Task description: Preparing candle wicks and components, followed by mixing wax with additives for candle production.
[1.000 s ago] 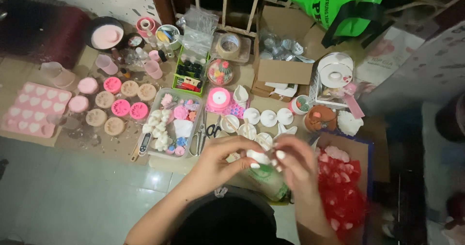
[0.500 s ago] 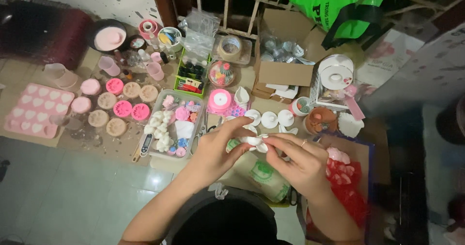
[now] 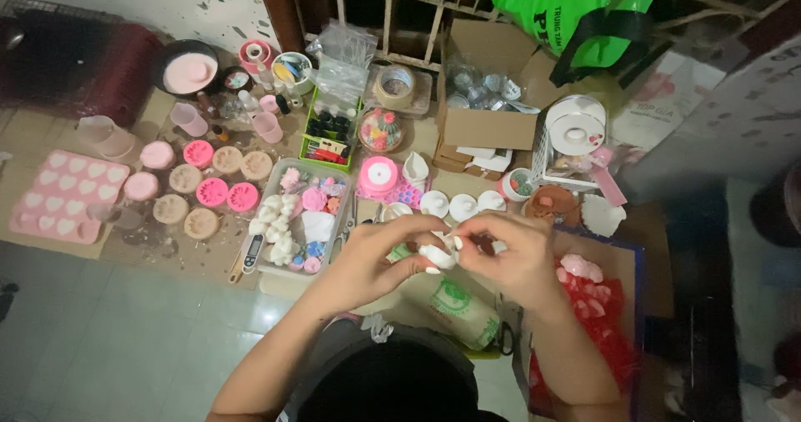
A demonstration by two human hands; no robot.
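— Holding anything, those hands?

— Both. The left hand (image 3: 380,259) and the right hand (image 3: 509,259) meet over the lap, fingers curled around one small white moulded piece (image 3: 438,255), pinched between the fingertips of both. It sits just in front of the row of white shell-shaped pieces (image 3: 463,205) on the floor.

— How far along does the work look?

— My judgement only: partway. A clear tray (image 3: 302,213) already holds a heap of finished white and pink shapes, and several white pieces lie set out beside it. The round pink and tan moulds (image 3: 204,193) to the left look full, so more may be left to turn out. The pink heart mould tray (image 3: 62,195) at the far left also looks filled. Whether the piece in hand is being trimmed or peeled free, I cannot tell.

— And the surface?

— A pale tiled floor (image 3: 125,330), with brown cardboard spread under the supplies. A pink ribbon spool (image 3: 378,173), a roll of tape (image 3: 395,80), an open cardboard box (image 3: 488,122) and a digital thermometer (image 3: 249,251) lie about. Red petals in a box (image 3: 596,305) sit by the right forearm.

— The room?

— Dim. A speckled wall at the top left, a barred frame behind, and a green bag (image 3: 576,9) hanging above.
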